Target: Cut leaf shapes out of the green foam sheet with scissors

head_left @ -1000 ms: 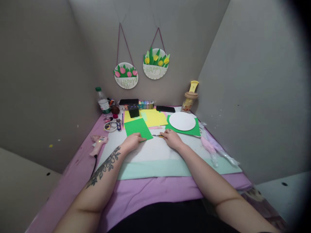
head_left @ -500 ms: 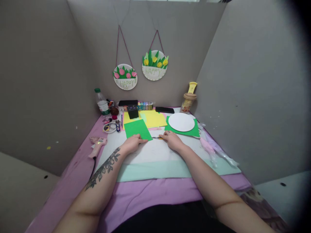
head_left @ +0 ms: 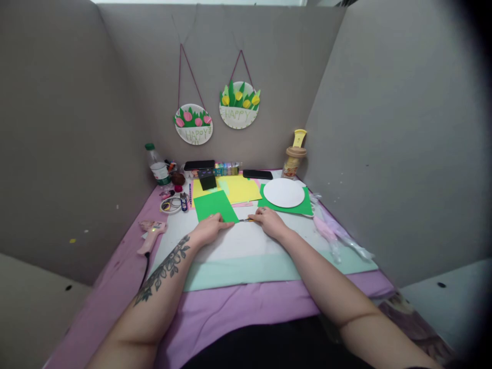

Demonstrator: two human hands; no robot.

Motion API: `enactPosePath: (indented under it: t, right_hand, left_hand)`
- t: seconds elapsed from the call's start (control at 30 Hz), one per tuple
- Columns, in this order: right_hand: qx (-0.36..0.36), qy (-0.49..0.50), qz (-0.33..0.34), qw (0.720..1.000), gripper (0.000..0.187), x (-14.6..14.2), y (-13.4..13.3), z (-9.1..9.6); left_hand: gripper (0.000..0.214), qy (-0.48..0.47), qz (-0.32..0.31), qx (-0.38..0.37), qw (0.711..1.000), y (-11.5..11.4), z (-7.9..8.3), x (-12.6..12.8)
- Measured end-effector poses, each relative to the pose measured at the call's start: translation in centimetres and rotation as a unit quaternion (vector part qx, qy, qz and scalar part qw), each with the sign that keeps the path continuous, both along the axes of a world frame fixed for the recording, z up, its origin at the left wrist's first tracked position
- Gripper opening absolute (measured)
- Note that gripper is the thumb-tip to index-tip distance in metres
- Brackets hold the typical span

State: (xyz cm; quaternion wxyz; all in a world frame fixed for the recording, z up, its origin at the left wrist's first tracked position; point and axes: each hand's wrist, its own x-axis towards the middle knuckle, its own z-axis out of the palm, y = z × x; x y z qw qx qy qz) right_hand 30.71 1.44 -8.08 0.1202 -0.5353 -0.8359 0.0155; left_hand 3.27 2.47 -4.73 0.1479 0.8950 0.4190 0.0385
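Observation:
My left hand [head_left: 209, 229] rests on the near edge of a green paper sheet [head_left: 213, 204], fingers curled over its corner and pinching it. My right hand [head_left: 269, 222] lies just to the right, fingers closed over the end of a thin yellow-and-black pen-like tool [head_left: 246, 220] that lies on the white mat [head_left: 246, 238] between the two hands. A white paper plate [head_left: 283, 192] sits on another green sheet [head_left: 303, 207] at the back right.
Yellow paper [head_left: 240, 188], a black box [head_left: 208, 179], paint pots, a phone [head_left: 257, 174], a water bottle [head_left: 157, 165] and a yellow-lidded jar [head_left: 294, 156] line the back. A pink glue gun [head_left: 150, 234] lies left; wrapped sticks [head_left: 330, 233] lie right. Two decorated plates hang on the wall.
Both hands stay almost in place on the green sheet and the tool; the camera has tilted slightly, shifting everything a little left and down.

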Motion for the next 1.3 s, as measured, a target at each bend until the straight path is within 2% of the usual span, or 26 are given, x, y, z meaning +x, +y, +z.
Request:
enactPosePath:
  t: [0.3, 0.5, 0.87, 1.0, 1.17, 1.3]
  right_hand:
    - [0.010, 0.008, 0.017, 1.000, 0.032, -0.2, 0.2, -0.5]
    - [0.008, -0.007, 0.019, 1.000, 0.034, 0.2, -0.4, -0.3]
    - [-0.003, -0.036, 0.007, 0.999, 0.036, -0.8, -1.4, 0.2]
    - [-0.010, -0.032, 0.002, 0.999, 0.036, -0.9, -1.6, 0.3]
    - [-0.015, -0.046, -0.006, 0.999, 0.037, -1.1, -2.2, 0.7]
    - [-0.024, -0.061, -0.007, 0.998, 0.039, -1.8, -2.8, 1.4]
  left_hand:
    - [0.049, 0.071, 0.003, -0.031, 0.997, -0.1, 1.2, 0.6]
    - [0.049, 0.074, 0.008, -0.035, 0.997, -0.4, 1.8, 0.8]
    - [0.039, 0.015, -0.005, -0.031, 0.999, 0.5, 0.3, 0.3]
    - [0.036, 0.002, -0.013, -0.014, 1.000, 0.7, 0.1, 0.1]
    - [0.032, -0.010, -0.051, 0.013, 0.999, 1.2, 0.2, -0.5]
    - [0.034, -0.002, -0.069, 0.001, 0.998, 1.5, 0.3, -1.1]
